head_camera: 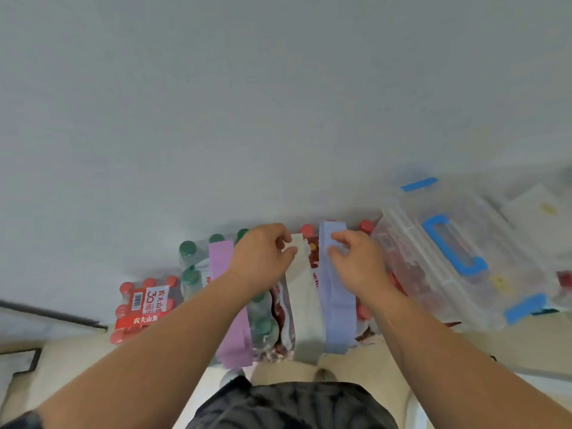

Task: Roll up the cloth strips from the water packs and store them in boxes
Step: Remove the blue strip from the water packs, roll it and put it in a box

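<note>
1. Low in the middle of the frame, three cloth strips lie side by side across the water packs: a purple strip, a white strip and a lilac-blue strip.
2. The left hand pinches the upper end of the white strip between thumb and fingers.
3. The right hand rests on the lilac-blue strip near its upper end, its fingers curled and slightly apart; whether they grip it I cannot tell.
4. At the right of the frame lies a clear box with blue clips and a blue handle.
5. A red-capped pack sits left of the strips.
</note>
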